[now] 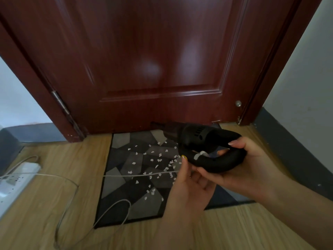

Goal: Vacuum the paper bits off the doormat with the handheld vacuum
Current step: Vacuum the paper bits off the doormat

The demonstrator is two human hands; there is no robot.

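Note:
A black handheld vacuum (201, 136) is held in the air above the right part of the doormat (126, 159), its nozzle pointing left toward the door. My right hand (239, 166) grips its looped handle from the right. My left hand (191, 184) is below the handle with its fingers at the handle's underside, where a white cable (140, 175) joins it; the fingers look loosely curled. The grey and black patterned doormat lies before the door. Several small white paper bits (153, 159) are scattered over its middle and right side.
A dark red wooden door (153, 60) stands shut behind the mat. A white power strip (16, 179) lies on the wood floor at the left, and the white cable runs from it across the mat and loops near the mat's front edge.

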